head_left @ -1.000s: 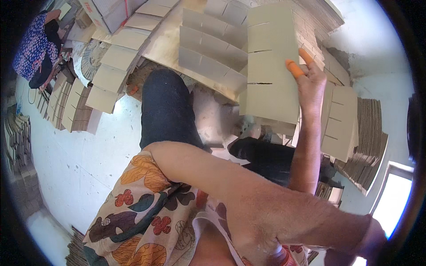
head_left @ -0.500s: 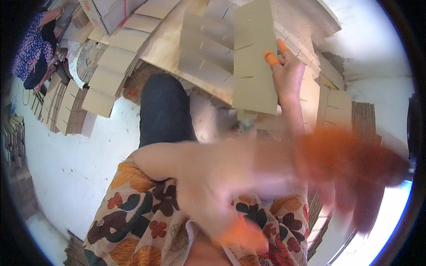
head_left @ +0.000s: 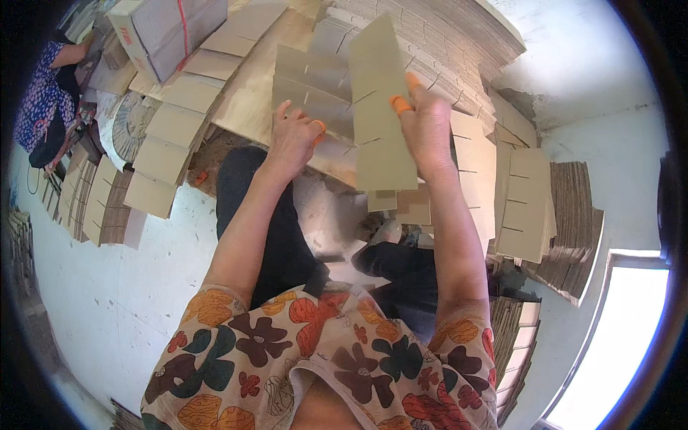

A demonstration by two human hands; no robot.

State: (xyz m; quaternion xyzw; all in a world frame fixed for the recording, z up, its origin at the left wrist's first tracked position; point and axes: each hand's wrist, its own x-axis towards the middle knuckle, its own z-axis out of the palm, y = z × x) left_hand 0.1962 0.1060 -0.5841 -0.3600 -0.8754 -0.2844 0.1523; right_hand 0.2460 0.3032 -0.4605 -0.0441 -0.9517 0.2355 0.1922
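Observation:
My right hand grips a long tan cardboard divider strip by its right edge, tilted upright, with short slots along it. Orange covers sit on its thumb and a finger. To the left, my left hand is raised with its fingers apart, one in an orange cover. It is just in front of grey-looking slotted cardboard pieces; whether it touches them I cannot tell. Behind the held strip, stacks of slotted cardboard lie on a wooden board.
More slotted cardboard stacks stand at right and along the left row. A carton with a red strap is at the upper left. Another person sits at far left. My dark-trousered knee is below the board.
My left hand, blurred and close across my body before, has swung out to the left beside the grey cardboard pieces. The right hand still grips the strip, which has shifted slightly left.

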